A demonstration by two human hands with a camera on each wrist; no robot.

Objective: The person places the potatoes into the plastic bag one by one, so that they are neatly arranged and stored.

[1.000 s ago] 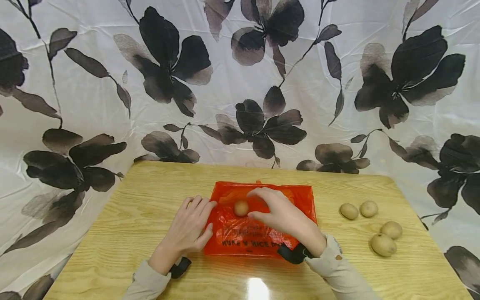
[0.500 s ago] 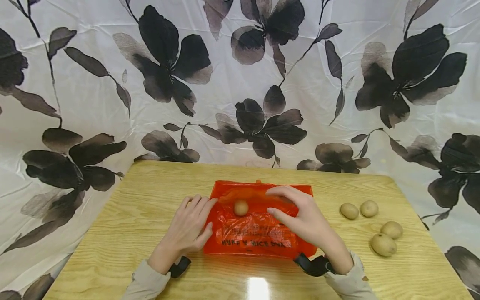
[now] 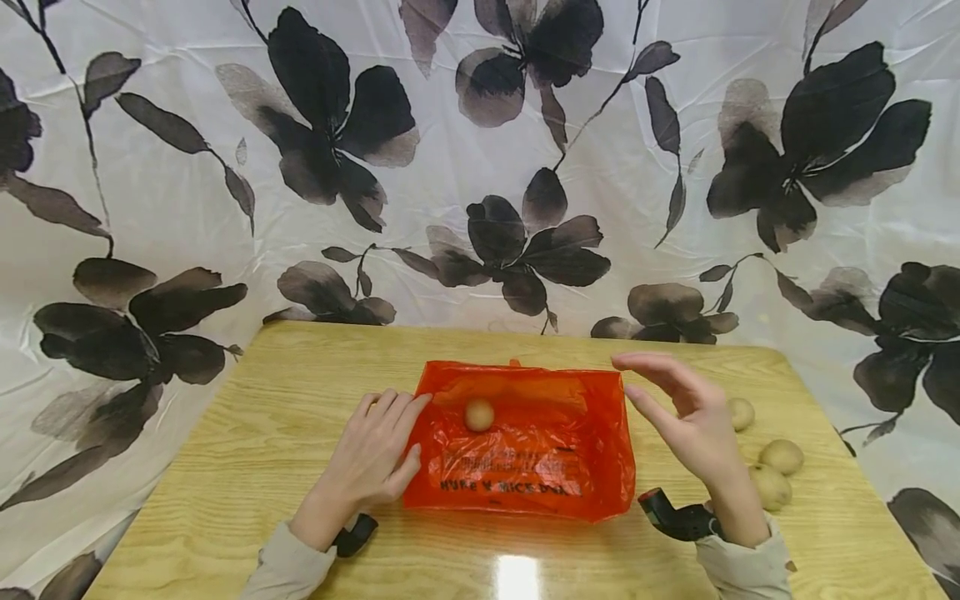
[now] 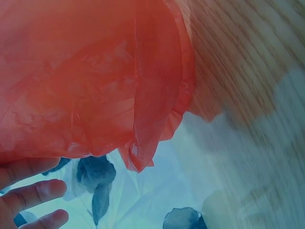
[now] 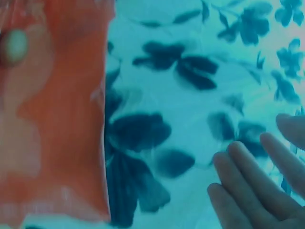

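A red plastic bag (image 3: 517,450) with printed lettering lies with its mouth spread, and one potato (image 3: 479,414) shows inside it. My left hand (image 3: 371,454) holds the bag's left edge, the index finger at the upper part and the thumb lower down. In the left wrist view its other fingers (image 4: 47,188) extend below the red film. Off the bag's right side is my right hand (image 3: 690,417), empty, with thumb and fingers spread apart. Beyond it lie more potatoes (image 3: 782,457), some partly covered by that hand and wrist.
The wooden table (image 3: 300,375) runs back to a white cloth (image 3: 420,283) printed with dark flowers. A black strap-like device (image 3: 678,518) sits on the right wrist and another (image 3: 356,535) on the left.
My right hand has drawn back from beside the potato in the bag and moved right, past the bag's edge toward the loose potatoes. The left hand stays at the bag's left edge.
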